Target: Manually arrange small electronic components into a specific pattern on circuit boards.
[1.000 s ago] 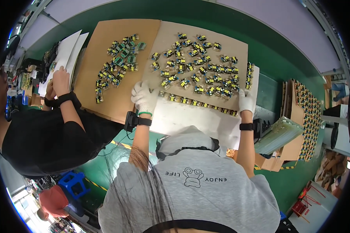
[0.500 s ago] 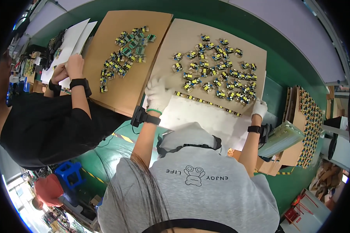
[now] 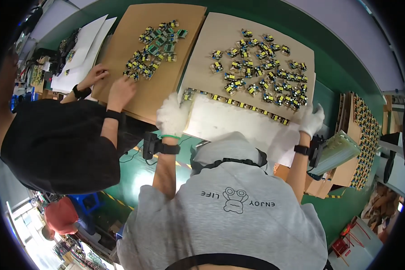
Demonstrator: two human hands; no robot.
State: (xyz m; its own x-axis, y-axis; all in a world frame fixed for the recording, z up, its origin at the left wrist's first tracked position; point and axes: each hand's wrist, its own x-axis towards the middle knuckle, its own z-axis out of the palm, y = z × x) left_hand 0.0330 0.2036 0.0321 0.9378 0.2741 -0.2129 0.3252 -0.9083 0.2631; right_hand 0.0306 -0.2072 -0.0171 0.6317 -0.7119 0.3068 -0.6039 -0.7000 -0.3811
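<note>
Small circuit modules with yellow-topped parts stand in a slanting row (image 3: 252, 107) along the far edge of a white sheet (image 3: 229, 123). My left hand (image 3: 172, 118), in a white glove with a green cuff, is at the sheet's left edge, just below the row's left end. Its fingers extend forward, with nothing visible in them. Beyond the row's right end is my gloved right hand (image 3: 312, 120), fingers apart and holding nothing I can see. Many loose modules (image 3: 261, 67) lie scattered on the brown cardboard (image 3: 207, 40) beyond the row.
At my left, a co-worker's bare hands (image 3: 122, 92) are over another cardboard sheet (image 3: 117, 49) with heaped modules and green boards (image 3: 159, 40). Right of me are a translucent stack (image 3: 335, 153) and a cardboard panel covered with modules (image 3: 364, 139).
The view has shifted. My left hand has drawn back from the row's left end, uncovering modules there. My right hand has moved outward and its fingers have spread. The co-worker's hands have moved to the heap.
</note>
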